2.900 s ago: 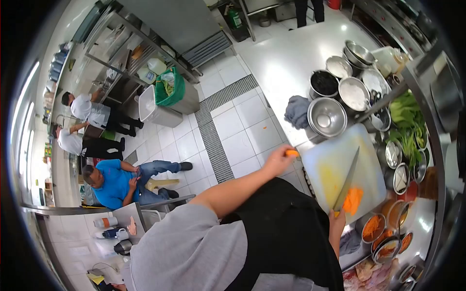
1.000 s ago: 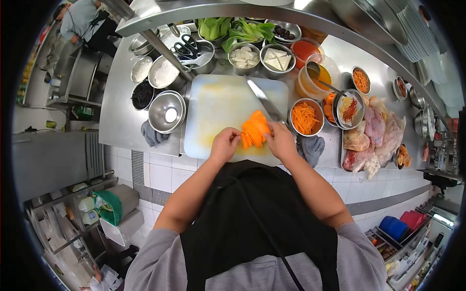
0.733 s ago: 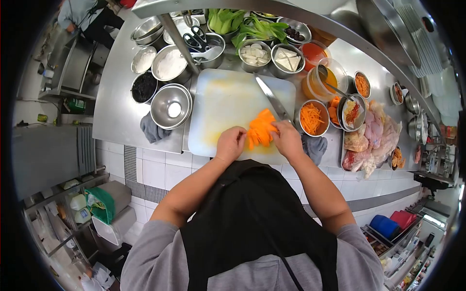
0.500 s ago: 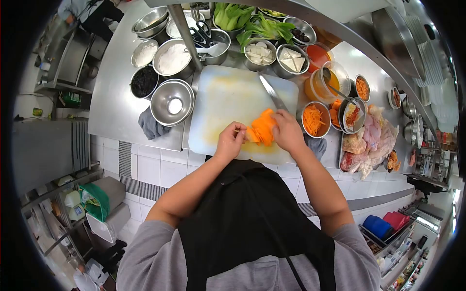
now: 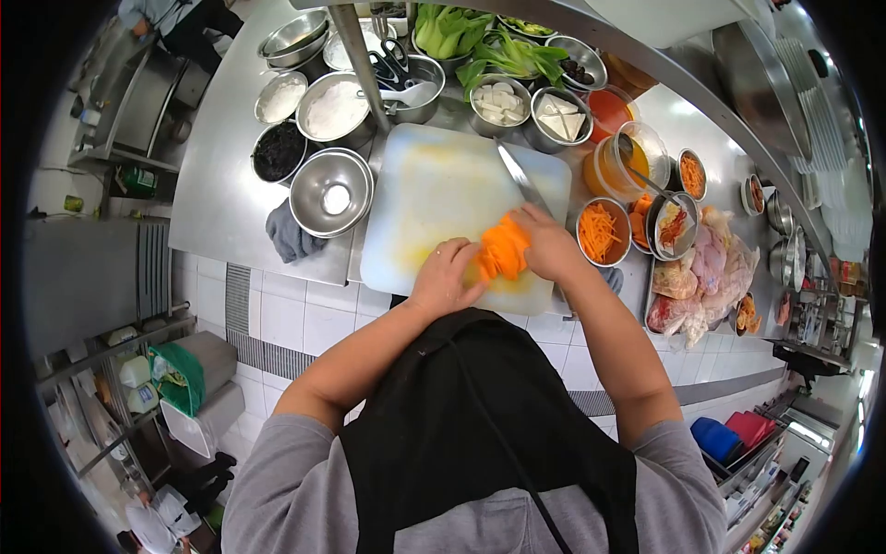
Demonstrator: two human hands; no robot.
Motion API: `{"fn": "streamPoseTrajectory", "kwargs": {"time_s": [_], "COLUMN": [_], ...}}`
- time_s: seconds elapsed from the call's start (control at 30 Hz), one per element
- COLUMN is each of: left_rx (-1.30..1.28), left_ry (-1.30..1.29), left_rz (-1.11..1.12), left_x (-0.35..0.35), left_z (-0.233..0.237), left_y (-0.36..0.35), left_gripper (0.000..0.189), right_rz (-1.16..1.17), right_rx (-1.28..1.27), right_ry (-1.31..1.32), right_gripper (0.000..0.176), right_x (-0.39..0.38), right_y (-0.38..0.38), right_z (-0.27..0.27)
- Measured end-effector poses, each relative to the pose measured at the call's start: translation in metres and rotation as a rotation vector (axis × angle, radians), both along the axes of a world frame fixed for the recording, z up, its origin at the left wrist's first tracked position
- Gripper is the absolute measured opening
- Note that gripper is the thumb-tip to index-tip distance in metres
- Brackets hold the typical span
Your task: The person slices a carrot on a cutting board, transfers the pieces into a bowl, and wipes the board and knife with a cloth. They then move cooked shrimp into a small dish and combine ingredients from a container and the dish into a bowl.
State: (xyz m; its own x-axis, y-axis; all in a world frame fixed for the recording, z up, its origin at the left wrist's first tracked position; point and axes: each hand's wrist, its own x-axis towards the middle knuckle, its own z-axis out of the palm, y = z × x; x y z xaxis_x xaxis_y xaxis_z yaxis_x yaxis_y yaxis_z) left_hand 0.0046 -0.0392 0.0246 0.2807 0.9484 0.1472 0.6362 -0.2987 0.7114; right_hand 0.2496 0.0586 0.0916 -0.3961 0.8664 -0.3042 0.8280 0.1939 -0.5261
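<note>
A fanned pile of thin orange carrot slices (image 5: 505,249) lies on the white cutting board (image 5: 443,189), near its front edge. My left hand (image 5: 448,277) is at the pile's left side, fingers apart, its tips slightly blurred. On the other side, my right hand (image 5: 546,245) has its bent fingers pressed against the slices' right edge. A knife (image 5: 520,174) rests on the board with its blade pointing away from me. Its handle end is hidden by my right hand.
Shredded carrot fills a metal bowl (image 5: 602,231) right of the board. Beyond it lies raw chicken (image 5: 706,268) on a tray. Stacked bowls (image 5: 323,208) stand to the left, while tofu bowls (image 5: 560,120) and green vegetables (image 5: 508,55) line the back, under a metal shelf (image 5: 683,69).
My left fingers have opened from a pinch at the slices' left end and spread beside the pile. My right hand stays at the right edge. The knife has not visibly moved on the board.
</note>
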Motion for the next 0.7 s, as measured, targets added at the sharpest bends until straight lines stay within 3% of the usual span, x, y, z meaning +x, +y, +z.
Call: {"fn": "streamPoseTrajectory", "kwargs": {"time_s": [0.03,0.07,0.13,0.2,0.3,0.37,0.4,0.6,0.67,0.7], "left_rx": [0.072,0.071,0.097,0.087,0.069,0.055,0.071,0.049,0.027,0.017], "left_ry": [0.01,0.01,-0.045,0.04,0.151,0.179,0.219,0.194,0.184,0.145], "left_rz": [-0.057,-0.059,-0.128,-0.126,-0.093,-0.064,-0.069,-0.182,-0.232,-0.266], "left_x": [0.001,0.005,0.022,0.037,0.058,0.062,0.062,0.042,0.03,0.024], "left_z": [0.002,-0.001,-0.008,-0.011,-0.014,-0.017,-0.02,-0.019,-0.014,-0.011], "left_y": [0.001,0.003,0.005,0.007,0.011,0.011,0.013,0.024,0.029,0.03], "left_gripper": [0.078,0.078,0.096,0.096,0.095,0.093,0.092,0.08,0.079,0.079], "right_rz": [0.128,0.257,0.306,0.353,0.285,0.212,0.212,-0.082,-0.191,-0.199], "right_rx": [0.034,0.066,0.043,0.02,0.039,-0.197,-0.196,-0.043,0.03,0.029], "right_ry": [-0.03,-0.06,-0.086,-0.115,-0.072,-0.151,-0.151,-0.081,-0.015,-0.013], "right_gripper": [0.064,0.058,0.058,0.057,0.057,0.066,0.066,0.067,0.05,0.05], "right_x": [-0.002,-0.003,-0.002,0.002,0.002,-0.003,-0.001,0.01,0.008,0.005], "right_y": [0.004,0.007,0.017,0.018,0.016,0.016,0.013,-0.037,-0.054,-0.061], "right_z": [0.001,0.001,-0.003,-0.008,-0.001,0.015,0.011,-0.018,-0.025,-0.024]}}
